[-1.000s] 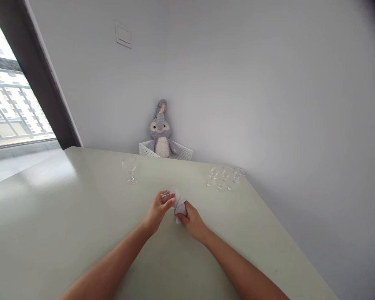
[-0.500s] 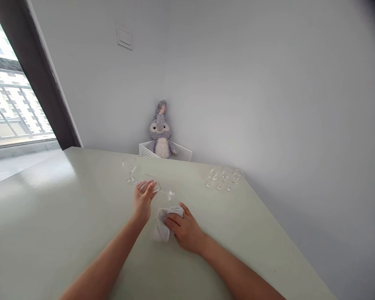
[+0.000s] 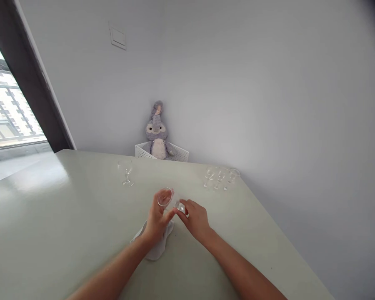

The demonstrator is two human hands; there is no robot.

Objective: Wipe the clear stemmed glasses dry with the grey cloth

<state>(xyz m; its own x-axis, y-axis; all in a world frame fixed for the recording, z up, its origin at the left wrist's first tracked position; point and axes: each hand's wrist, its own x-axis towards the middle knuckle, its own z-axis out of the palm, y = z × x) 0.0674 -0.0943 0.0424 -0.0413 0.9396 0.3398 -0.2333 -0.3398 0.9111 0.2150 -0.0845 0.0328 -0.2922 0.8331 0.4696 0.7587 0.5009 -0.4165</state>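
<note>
A clear stemmed glass [image 3: 165, 197] is held tilted above the table, its rim facing up and left toward me. My left hand [image 3: 158, 218] is closed around the bowl. With thumb and fingers my right hand [image 3: 195, 216] grips the foot of the same glass. Beneath my left wrist a pale grey cloth [image 3: 158, 251] lies crumpled on the table, partly hidden by the arm.
Another stemmed glass [image 3: 126, 173] stands upright at the back left of the pale green table [image 3: 65, 233]. Several stemmed glasses [image 3: 221, 177] stand close together at the back right. Behind the table's far edge, a plush toy [image 3: 158, 133] sits in a white basket [image 3: 183, 155].
My right hand has let go of the cloth and now grips the glass's foot. My left hand has brought the glass nearer and to the right. The view has shifted slightly.
</note>
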